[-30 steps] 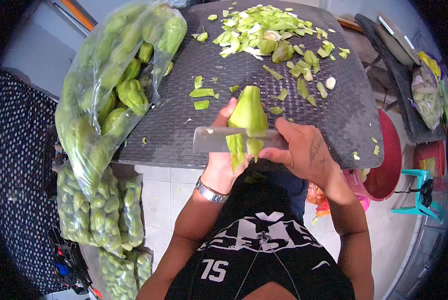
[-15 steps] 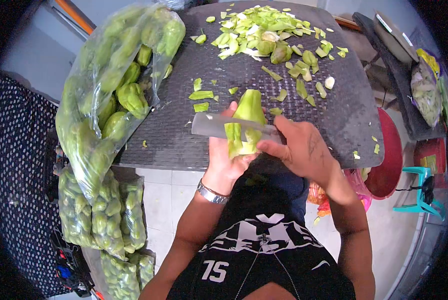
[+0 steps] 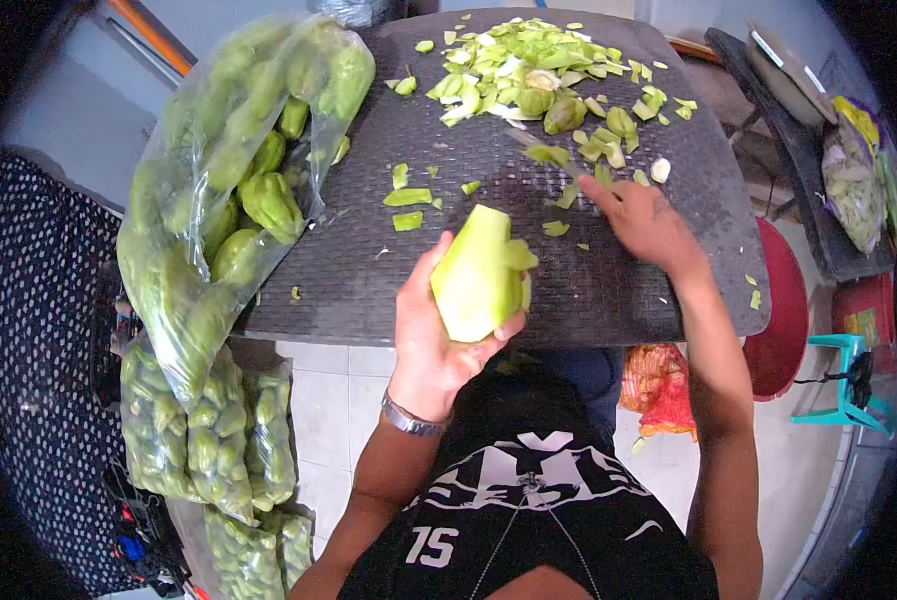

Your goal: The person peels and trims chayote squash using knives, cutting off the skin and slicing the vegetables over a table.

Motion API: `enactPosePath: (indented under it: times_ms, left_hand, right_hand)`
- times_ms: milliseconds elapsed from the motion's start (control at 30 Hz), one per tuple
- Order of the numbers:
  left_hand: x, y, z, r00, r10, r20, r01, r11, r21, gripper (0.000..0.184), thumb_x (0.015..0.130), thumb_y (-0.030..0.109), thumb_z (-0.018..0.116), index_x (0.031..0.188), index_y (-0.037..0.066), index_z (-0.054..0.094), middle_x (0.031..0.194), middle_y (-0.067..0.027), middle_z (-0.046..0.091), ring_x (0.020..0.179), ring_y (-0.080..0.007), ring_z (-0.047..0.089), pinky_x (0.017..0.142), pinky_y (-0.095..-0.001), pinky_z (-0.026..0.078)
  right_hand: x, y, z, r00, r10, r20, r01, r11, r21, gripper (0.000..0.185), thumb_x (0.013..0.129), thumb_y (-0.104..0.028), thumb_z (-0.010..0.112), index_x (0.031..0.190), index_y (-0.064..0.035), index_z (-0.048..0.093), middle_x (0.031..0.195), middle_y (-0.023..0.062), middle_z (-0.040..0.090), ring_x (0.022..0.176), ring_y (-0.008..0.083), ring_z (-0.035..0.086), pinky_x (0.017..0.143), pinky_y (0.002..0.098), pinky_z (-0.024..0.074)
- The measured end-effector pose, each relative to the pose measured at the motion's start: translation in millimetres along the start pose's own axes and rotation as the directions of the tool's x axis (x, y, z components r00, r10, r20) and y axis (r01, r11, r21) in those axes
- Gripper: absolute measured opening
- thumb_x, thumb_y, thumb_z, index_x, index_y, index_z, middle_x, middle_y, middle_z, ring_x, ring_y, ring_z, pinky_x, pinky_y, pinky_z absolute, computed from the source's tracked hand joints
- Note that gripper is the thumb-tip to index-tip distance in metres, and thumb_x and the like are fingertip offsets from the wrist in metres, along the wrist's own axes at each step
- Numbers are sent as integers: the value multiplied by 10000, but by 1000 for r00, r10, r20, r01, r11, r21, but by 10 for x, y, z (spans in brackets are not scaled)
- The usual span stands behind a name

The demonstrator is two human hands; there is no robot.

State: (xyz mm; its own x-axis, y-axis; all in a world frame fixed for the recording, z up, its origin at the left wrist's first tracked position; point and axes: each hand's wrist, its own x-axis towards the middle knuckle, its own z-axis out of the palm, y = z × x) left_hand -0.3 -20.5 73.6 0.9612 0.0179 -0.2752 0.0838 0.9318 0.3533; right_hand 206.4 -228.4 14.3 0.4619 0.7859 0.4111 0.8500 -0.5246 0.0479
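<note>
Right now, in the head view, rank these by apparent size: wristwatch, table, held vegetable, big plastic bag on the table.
Largest to smallest:
1. Table
2. Big plastic bag
3. Held vegetable
4. Wristwatch

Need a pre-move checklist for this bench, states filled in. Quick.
1. Vegetable secured: ok, gripped in the left hand.
2. Knife in the right hand: ok.
3. Blade away from the left hand: ok, it is over the table, apart from both hand and vegetable.
4. Blade free of peel: cannot tell, a green piece shows at it but the area is blurred.
5. Vegetable free of loose bits: not ok, a flap juts from its picture-right side.
6. Table beyond the left hand free of scraps: not ok, several lie there.
</note>
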Motion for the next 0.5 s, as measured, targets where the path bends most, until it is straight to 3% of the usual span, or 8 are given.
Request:
enactPosePath:
  times_ms: [67, 100, 167, 233, 267, 333, 433, 500]
  left_hand:
    - [0, 72, -110, 1000, 24, 17, -25, 999, 31, 562, 1037, 548, 423, 1229, 54, 611, 999, -135, 684, 619, -259, 617, 391, -277, 469]
    - [12, 112, -185, 999, 35, 26, -36, 998, 46, 569, 1035, 555, 423, 1233, 55, 608, 998, -128, 686, 625, -260, 617, 408, -282, 486]
    - [23, 158, -285, 993, 107, -44, -100, 987, 127, 528, 1018, 503, 495, 1288, 61, 599, 1058, -182, 674, 673, -289, 644, 424, -307, 500]
    - [-9, 151, -341, 967, 227, -119, -180, 931, 317, 527, 994, 479, 546, 1290, 45, 595, 1071, -184, 680, 726, -303, 675, 480, -334, 544]
    - [-34, 161, -345, 962, 245, -121, -189, 916, 353, 518, 953, 404, 612, 1301, 22, 583, 1102, -191, 688, 849, -321, 705, 620, -389, 599]
    - [-36, 177, -366, 956, 265, -127, -196, 895, 400, 503, 941, 359, 626, 1307, 18, 579, 1118, -194, 690, 901, -335, 703, 673, -409, 606]
    - [-39, 205, -399, 956, 272, -107, -210, 895, 394, 484, 933, 314, 641, 1306, 13, 578, 1123, -189, 692, 949, -345, 696, 741, -425, 610]
    - [-3, 211, -378, 946, 297, -128, -227, 891, 392, 482, 933, 315, 639, 1305, 14, 580, 1114, -187, 692, 945, -346, 696, 743, -423, 610]
  right_hand:
    - [22, 89, 38, 974, 208, 89, -210, 978, 11, 412, 993, -410, 626, 1189, -47, 620, 777, 201, 590, 754, 419, 654, 641, 493, 518]
    - [117, 38, -69, 910, 371, 183, -393, 914, 103, 521, 960, -475, 650, 1236, -35, 608, 804, 207, 604, 762, 429, 664, 662, 504, 542]
    - [157, -17, -119, 861, 466, 207, -501, 848, 175, 672, 906, -551, 694, 1258, 12, 589, 855, 214, 617, 773, 440, 673, 700, 521, 566]
    - [67, -110, -95, 932, 359, 43, -361, 919, 160, 756, 863, -570, 736, 1209, 83, 573, 904, 215, 615, 777, 443, 672, 734, 534, 565]
    - [20, -169, -113, 928, 370, 54, -373, 915, 153, 721, 858, -548, 748, 1194, 68, 582, 938, 216, 611, 816, 443, 669, 766, 537, 556]
    - [-44, -364, -228, 916, 392, 78, -400, 906, 139, 650, 848, -504, 771, 1163, 39, 601, 1008, 217, 603, 894, 444, 663, 830, 544, 538]
    - [9, -708, -435, 967, 243, -72, -238, 968, 74, 586, 824, -434, 802, 1145, 17, 611, 1090, 222, 573, 1023, 419, 629, 893, 515, 514]
    - [12, -942, -460, 986, 145, 78, -164, 909, 383, 519, 815, -339, 818, 1157, 2, 624, 1104, 213, 572, 1036, 389, 599, 878, 467, 502]
